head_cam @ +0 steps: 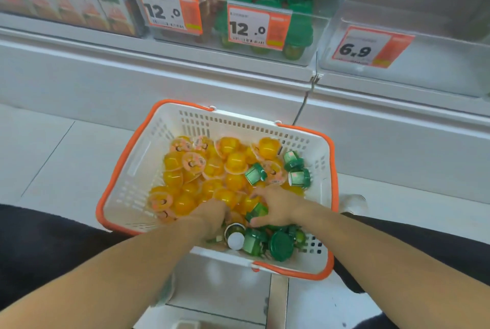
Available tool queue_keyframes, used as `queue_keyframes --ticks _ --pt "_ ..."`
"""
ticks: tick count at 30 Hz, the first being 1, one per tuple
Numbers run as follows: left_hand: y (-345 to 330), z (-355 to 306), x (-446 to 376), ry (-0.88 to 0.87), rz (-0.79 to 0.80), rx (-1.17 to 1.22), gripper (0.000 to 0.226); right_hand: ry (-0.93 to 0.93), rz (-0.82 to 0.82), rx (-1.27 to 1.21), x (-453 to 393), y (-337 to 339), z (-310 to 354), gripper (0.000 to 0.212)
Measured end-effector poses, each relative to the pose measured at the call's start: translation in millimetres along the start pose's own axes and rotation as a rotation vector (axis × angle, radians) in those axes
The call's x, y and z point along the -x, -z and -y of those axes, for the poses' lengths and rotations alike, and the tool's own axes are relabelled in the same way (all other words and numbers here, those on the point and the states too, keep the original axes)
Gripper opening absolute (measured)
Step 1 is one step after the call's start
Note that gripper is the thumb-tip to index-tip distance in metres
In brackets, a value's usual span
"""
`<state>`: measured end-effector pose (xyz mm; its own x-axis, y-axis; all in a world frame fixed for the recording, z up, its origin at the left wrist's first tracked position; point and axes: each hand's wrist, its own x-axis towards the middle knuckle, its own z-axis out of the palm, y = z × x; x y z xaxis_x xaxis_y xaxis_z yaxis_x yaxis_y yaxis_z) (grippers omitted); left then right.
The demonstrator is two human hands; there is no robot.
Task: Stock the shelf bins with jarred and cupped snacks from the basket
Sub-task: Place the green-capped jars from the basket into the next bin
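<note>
- Both hands dig in the basket (127,169): the left hand (212,218) is buried among cups, grasp unclear; the right hand (275,206) curls over a green-lidded jar (256,212).
- Yellow jelly cups (201,169) fill most of it.
- Green bin (267,18) looks part-stocked; the right-most bin (424,5) looks empty.

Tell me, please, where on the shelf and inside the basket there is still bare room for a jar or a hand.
The clear bin above the 6.9 tag shows no stock. The green-jar bin beside it is packed. In the basket, bare floor shows along the left wall and near the far wall; the middle is heaped with yellow cups, and both hands work the crowded near-right corner of green jars.
</note>
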<state>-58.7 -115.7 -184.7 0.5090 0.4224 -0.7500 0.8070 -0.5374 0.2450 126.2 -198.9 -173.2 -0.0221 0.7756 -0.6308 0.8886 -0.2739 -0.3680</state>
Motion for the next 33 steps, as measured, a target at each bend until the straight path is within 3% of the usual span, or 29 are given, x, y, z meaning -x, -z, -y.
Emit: queue_keyframes --ticks 3,6,9,12,16,20,25,27,30,33 --pt "5.6 17.2 -0.5 -0.035 0.010 0.247 0.031 0.010 0.014 0.064 -6.2 -0.9 10.1 0.062" --pt "24.4 32.8 11.4 0.042 0.148 0.853 0.028 -0.022 0.011 -0.037 -10.2 7.8 20.5 0.051" --pt "43.0 39.2 23.4 0.060 0.278 1.294 0.027 -0.104 -0.065 -0.278 -14.5 30.4 29.3 0.037" --pt "64.3 32.1 36.8 0.020 0.256 1.521 0.028 -0.133 -0.209 -0.555 -10.2 70.7 42.9 0.029" --pt "124.1 10.6 70.7 -0.035 0.209 1.432 0.048 -0.092 -0.340 -0.744 15.4 144.5 62.6 0.028" --pt "199.5 -10.0 107.3 -0.220 0.193 1.223 0.077 0.038 -0.325 -1.148 48.5 211.2 79.8 0.036" --pt "253.8 -35.1 137.1 -0.415 0.067 1.226 0.068 0.380 -0.315 -1.523 77.6 245.1 99.9 0.040" --pt "262.1 -37.5 139.4 -0.468 -0.013 1.237 0.062 0.427 -0.324 -1.408 81.9 251.8 102.5 0.038" --pt "263.4 -34.8 133.0 -0.490 -0.065 1.297 0.056 0.324 -0.438 -1.018 85.1 260.1 102.6 0.030" --pt "262.2 -32.0 125.8 -0.459 -0.084 1.263 0.059 0.256 -0.511 -0.791 84.9 266.5 94.2 0.045"
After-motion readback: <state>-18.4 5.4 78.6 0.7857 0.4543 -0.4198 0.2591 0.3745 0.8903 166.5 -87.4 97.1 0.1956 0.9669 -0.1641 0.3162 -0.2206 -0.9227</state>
